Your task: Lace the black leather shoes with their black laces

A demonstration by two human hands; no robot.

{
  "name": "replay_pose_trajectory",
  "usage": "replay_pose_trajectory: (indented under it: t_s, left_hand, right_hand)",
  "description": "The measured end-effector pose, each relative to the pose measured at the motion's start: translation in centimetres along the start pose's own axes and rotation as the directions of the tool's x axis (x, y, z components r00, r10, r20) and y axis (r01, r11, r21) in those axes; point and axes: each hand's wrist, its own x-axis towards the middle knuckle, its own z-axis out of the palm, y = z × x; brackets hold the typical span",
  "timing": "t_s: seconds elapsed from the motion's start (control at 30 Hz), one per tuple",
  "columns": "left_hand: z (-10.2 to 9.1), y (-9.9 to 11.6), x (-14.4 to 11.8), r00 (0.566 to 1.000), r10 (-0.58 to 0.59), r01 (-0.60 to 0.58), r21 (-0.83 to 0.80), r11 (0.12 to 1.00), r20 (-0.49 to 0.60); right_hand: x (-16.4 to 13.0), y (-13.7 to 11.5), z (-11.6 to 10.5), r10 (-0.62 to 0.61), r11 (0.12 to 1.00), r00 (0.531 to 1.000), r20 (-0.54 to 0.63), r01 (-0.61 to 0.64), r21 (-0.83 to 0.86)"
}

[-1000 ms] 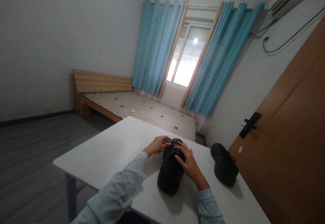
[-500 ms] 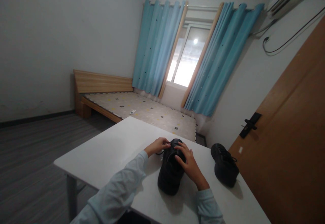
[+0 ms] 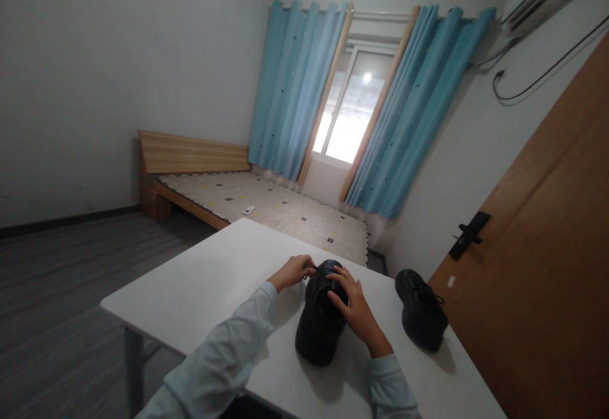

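A black shoe [image 3: 320,329] stands on the white table [image 3: 209,286] right in front of me, toe pointing away. My left hand [image 3: 292,270] pinches a black lace at the shoe's far left side. On top of the shoe near its opening lies my right hand [image 3: 354,308], fingers curled over the upper; it seems to hold the shoe or its lace. A second black shoe [image 3: 421,316] sits apart to the right, untouched.
A wooden door [image 3: 547,267] with a black handle stands close on the right. Beyond the table are a low wooden bed [image 3: 257,206] with a small remote on it, blue curtains [image 3: 299,89] and a window. Grey floor lies to the left.
My left hand's fingers have closed a little on the lace and shifted slightly. The shoes and my right hand have hardly moved.
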Motion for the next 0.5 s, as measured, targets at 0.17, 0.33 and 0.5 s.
replay_pose_trajectory:
  t_s: [0.17,0.33,0.5]
  left_hand:
    - [-0.99,0.25,-0.18,0.998,0.06,-0.059,-0.072,0.996,0.013]
    - [-0.7,-0.39,0.38,0.996,0.024,-0.046,-0.274,0.961,-0.084]
    - [-0.44,-0.65,0.68,0.976,-0.088,-0.038,-0.56,0.828,-0.197]
  right_hand:
    - [-0.11,0.1,0.1,0.005,1.0,1.0,-0.009,-0.005,-0.008]
    - [-0.23,0.13,0.12,0.009,1.0,1.0,-0.017,-0.009,-0.015]
    - [-0.32,0.36,0.2,0.012,1.0,1.0,-0.006,-0.012,-0.009]
